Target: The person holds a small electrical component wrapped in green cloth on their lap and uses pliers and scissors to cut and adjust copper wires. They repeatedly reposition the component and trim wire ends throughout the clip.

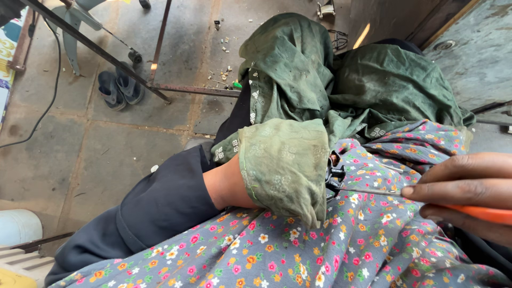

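My left hand [285, 170] is wrapped in a faded green cloth [277, 154] and rests on my lap, gripping a small black part [334, 175] that peeks out at the cloth's right edge. My right hand [466, 192] comes in from the right, holding a screwdriver with an orange handle [488, 213]. Its thin metal shaft [368, 190] points left, with the tip at the black part. A grey flowered fabric [320, 250] covers my lap under both hands.
Dark green cloth [384, 85] is bunched over my knees. On the stone floor lie a pair of dark sandals [120, 88], rusty metal frame bars [160, 85], a black cable [50, 96] and small scattered bits [224, 74]. A pale container [18, 226] sits at the lower left.
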